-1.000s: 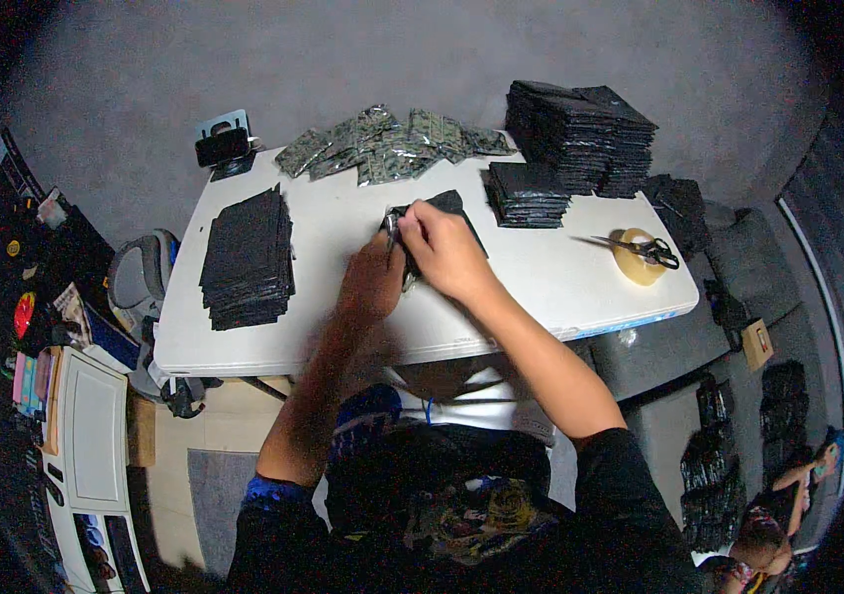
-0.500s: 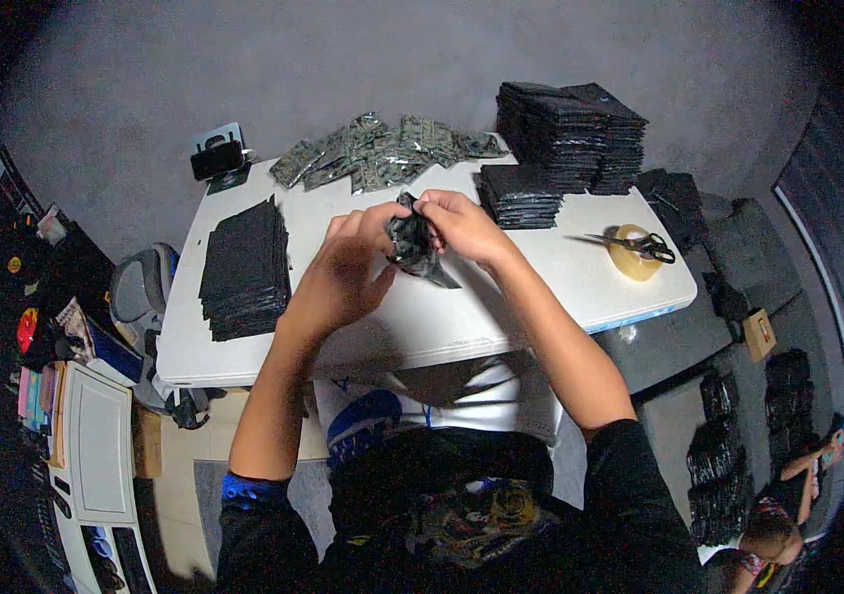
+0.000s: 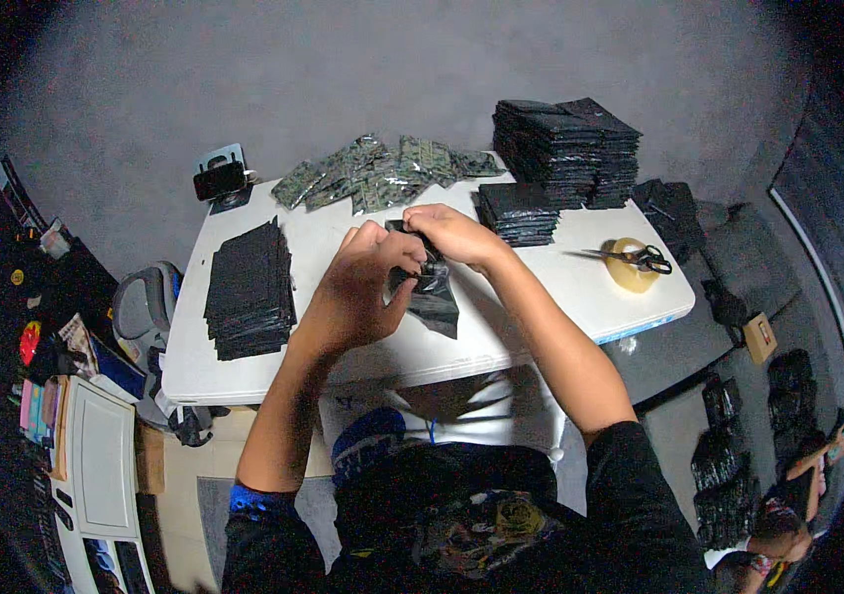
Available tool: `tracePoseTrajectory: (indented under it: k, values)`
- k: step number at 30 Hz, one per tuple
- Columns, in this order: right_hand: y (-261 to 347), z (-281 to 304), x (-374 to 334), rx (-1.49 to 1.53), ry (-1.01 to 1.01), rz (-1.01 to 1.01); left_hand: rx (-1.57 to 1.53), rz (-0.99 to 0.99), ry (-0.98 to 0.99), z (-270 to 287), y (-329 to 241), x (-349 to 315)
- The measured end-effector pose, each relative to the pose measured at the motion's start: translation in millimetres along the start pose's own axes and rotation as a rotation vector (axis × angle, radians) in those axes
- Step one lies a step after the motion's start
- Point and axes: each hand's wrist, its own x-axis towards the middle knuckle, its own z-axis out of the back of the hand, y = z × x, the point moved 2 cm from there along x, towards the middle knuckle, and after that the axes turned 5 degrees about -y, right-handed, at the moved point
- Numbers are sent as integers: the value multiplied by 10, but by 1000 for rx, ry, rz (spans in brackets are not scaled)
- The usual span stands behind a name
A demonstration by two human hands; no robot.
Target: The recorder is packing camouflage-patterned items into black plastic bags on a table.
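Note:
Over the middle of the white table (image 3: 501, 327), a glossy black plastic bag (image 3: 436, 309) is held between my hands, its loose lower end pointing toward me. My right hand (image 3: 456, 240) pinches its upper edge. My left hand (image 3: 364, 282) is closed on the bag's left side with curled fingers, which partly hide it. Whether anything is inside the bag cannot be seen. Just beyond lies a pile of clear-wrapped camouflage-patterned packets (image 3: 372, 173). A stack of flat black bags (image 3: 248, 292) sits left of my left hand, and a smaller black stack (image 3: 518, 213) to the right.
A tall stack of black packages (image 3: 565, 153) stands at the far right. Scissors (image 3: 651, 259) rest on a tape roll (image 3: 632, 275) near the right edge. A phone on a stand (image 3: 219, 180) is at the back left. Beside a grey sofa (image 3: 674, 346), a person (image 3: 788, 525) sits at lower right.
The bag's lower end now extends farther toward me, more spread out. Both hands have come slightly nearer, and the whole view has shifted a little.

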Motion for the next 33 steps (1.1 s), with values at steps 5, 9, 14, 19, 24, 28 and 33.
tracePoseTrajectory:
  k: [5, 9, 14, 19, 24, 28, 33]
  values:
    - [-98, -99, 82, 18, -60, -8, 71, -44, -13, 29, -64, 28]
    - [-50, -163, 104, -10, -202, -159, 119, 164, -89, -98, -3, -63]
    - [83, -163, 37, -15, -319, -256, -88, 249, -148, -65, 48, -31]
    - [254, -119, -23, 305, -250, -437, -191, 141, -255, 62, 177, -13]
    - [197, -111, -2, 226, -224, -355, -239, 288, -210, 137, 133, 64]
    - [324, -153, 12, 199, -184, -263, -209, 241, -290, 191, 83, 79]
    - [285, -201, -11, 241, -80, -165, -149, 172, -340, 331, 289, -103]
